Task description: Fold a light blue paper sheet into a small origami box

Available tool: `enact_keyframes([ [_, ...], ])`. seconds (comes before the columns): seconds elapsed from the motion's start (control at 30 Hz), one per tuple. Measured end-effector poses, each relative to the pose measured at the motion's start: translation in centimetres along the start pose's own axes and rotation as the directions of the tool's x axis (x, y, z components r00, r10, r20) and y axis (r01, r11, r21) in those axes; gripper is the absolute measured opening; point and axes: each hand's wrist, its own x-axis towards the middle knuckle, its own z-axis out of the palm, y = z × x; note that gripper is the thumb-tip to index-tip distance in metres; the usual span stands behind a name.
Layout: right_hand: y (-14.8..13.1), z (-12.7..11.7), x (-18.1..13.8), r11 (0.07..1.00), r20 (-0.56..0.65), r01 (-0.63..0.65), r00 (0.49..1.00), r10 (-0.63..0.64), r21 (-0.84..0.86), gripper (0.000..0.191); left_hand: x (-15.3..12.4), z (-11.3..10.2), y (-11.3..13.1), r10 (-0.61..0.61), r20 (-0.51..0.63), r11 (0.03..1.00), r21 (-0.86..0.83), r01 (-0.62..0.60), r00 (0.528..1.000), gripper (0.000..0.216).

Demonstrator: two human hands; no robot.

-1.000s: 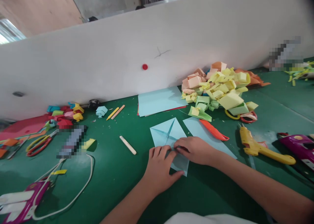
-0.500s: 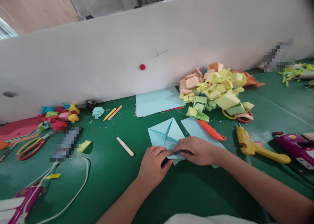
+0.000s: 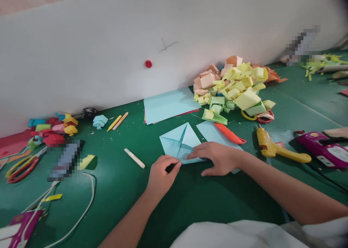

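Note:
A light blue sheet of paper (image 3: 178,141) with crossing creases lies on the green table, its near corner folded up into a straight edge. My left hand (image 3: 163,172) pinches the left end of that folded edge between thumb and fingers. Over the right part of the fold lies my right hand (image 3: 217,159), its fingers stretched out on the paper and its thumb apart. Partly under the right forearm is another blue sheet (image 3: 208,130), with an orange-red cutter (image 3: 230,134) on it.
Behind stand a stack of blue paper (image 3: 170,106) and a heap of folded paper pieces (image 3: 236,87). A yellow glue gun (image 3: 280,146) and a purple power strip (image 3: 324,150) lie right. To the left are a whitish stick (image 3: 134,158), a phone (image 3: 65,161), scissors (image 3: 24,168) and a white cable (image 3: 92,193).
The paper's near corner, raised before, now lies folded flat. My right fingers have spread over the fold; my left hand now pinches its left end. The view has tilted down slightly.

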Motion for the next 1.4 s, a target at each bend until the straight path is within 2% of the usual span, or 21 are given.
enact_keyframes([
  [0.13, 0.1, 0.2, 0.0, 0.998, 0.001, -0.049, 0.999, 0.050, -0.049, 0.056, 0.1, 0.0, 0.0, -0.022, -0.019, 0.999, -0.024, 0.021, 1.000, 0.015],
  [0.27, -0.8, 0.5, 0.3, 0.984, -0.004, -0.160, 0.987, 0.160, -0.077, 0.057, 0.1, 0.0, 0.1, -0.020, -0.029, 0.999, -0.034, 0.019, 0.999, 0.015],
  [0.43, -2.6, 2.1, 1.7, 0.912, -0.137, -0.405, 0.909, 0.394, -0.066, 0.056, 0.2, 0.1, 0.3, -0.018, -0.044, 0.999, -0.029, 0.017, 0.999, 0.015],
  [0.6, -3.1, 3.1, 2.7, 0.879, -0.172, -0.472, 0.872, 0.457, -0.058, 0.058, 0.1, 0.0, 0.3, -0.016, -0.044, 1.000, -0.017, 0.015, 0.999, 0.016],
  [0.7, -2.7, 2.7, 2.5, 0.885, -0.157, -0.465, 0.876, 0.456, -0.017, 0.054, 0.1, -0.1, 0.3, -0.018, -0.040, 1.000, -0.021, 0.017, 0.999, 0.017],
  [0.8, -1.7, 1.3, 1.8, 0.907, -0.092, -0.417, 0.903, 0.420, 0.050, 0.049, 0.1, -0.1, 0.3, -0.022, -0.036, 0.999, -0.032, 0.021, 0.999, 0.017],
  [1.0, 0.1, -1.4, 0.4, 0.946, 0.084, -0.271, 0.962, 0.260, 0.177, 0.053, 0.1, 0.0, 0.2, -0.018, -0.039, 0.999, -0.050, 0.016, 0.999, 0.017],
  [1.13, 0.0, -1.3, 0.3, 0.955, 0.102, -0.243, 0.968, 0.228, 0.171, 0.042, 0.2, 0.0, 0.3, -0.010, -0.051, 0.999, -0.052, 0.008, 0.999, 0.017],
  [1.3, 0.1, -1.2, 0.4, 0.957, 0.098, -0.198, 0.979, 0.181, 0.211, 0.010, 0.2, 0.0, 0.2, -0.006, -0.053, 0.999, -0.043, 0.003, 0.999, 0.016],
  [1.4, 0.3, -1.3, 0.3, 0.947, 0.088, -0.188, 0.982, 0.170, 0.262, 0.018, 0.2, 0.0, 0.2, -0.009, -0.048, 0.999, -0.038, 0.007, 0.999, 0.017],
])
